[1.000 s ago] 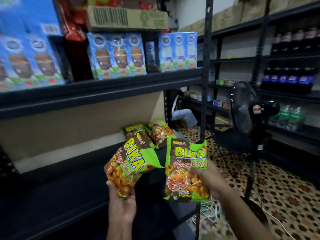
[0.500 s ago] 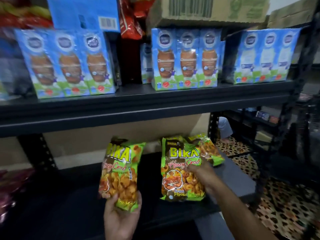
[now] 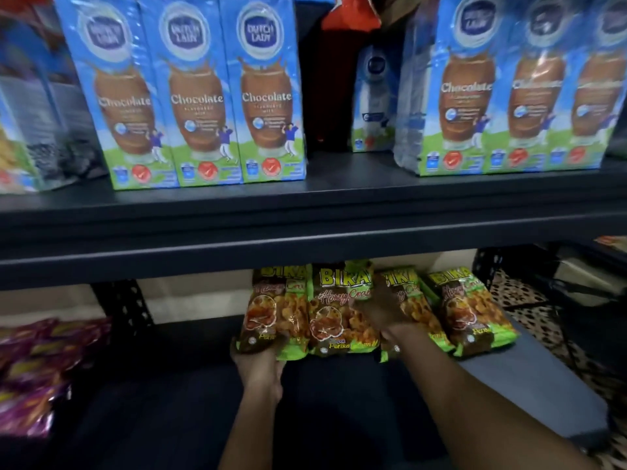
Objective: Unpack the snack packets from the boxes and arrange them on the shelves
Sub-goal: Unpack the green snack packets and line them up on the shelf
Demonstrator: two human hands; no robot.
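A: Left hand?

B: My left hand (image 3: 259, 362) grips the bottom edge of the leftmost green-and-brown plastic Bika snack packet (image 3: 274, 310), fingers curled under it. Packet stands upright on the dark metal lower shelf (image 3: 339, 401), leaning back toward the wall.

A: Right hand?

B: My right hand (image 3: 383, 312) lies over the front of the second Bika snack packet (image 3: 339, 313), pressing on it. Blurred, so I cannot tell whether the fingers curl round its edge or lie flat.

A: Other packets?

B: Four in a row, side by side, touching. The third Bika packet (image 3: 412, 300) sits partly behind my right wrist. The fourth Bika packet (image 3: 471, 310) is at the right end, untouched.

A: Rest of the shelf?

B: Purple-and-pink shiny foil packets (image 3: 37, 371) lie well apart at the far left of the same shelf. The dark metal upper shelf (image 3: 305, 215) carries blue cartons of chocolate milk (image 3: 193, 96) in shrink-wrapped threes, another blue three-pack (image 3: 509, 96) at right, and a red bag (image 3: 349, 15) between them. Patterned floor tiles (image 3: 529, 300) show past the shelf's right end.
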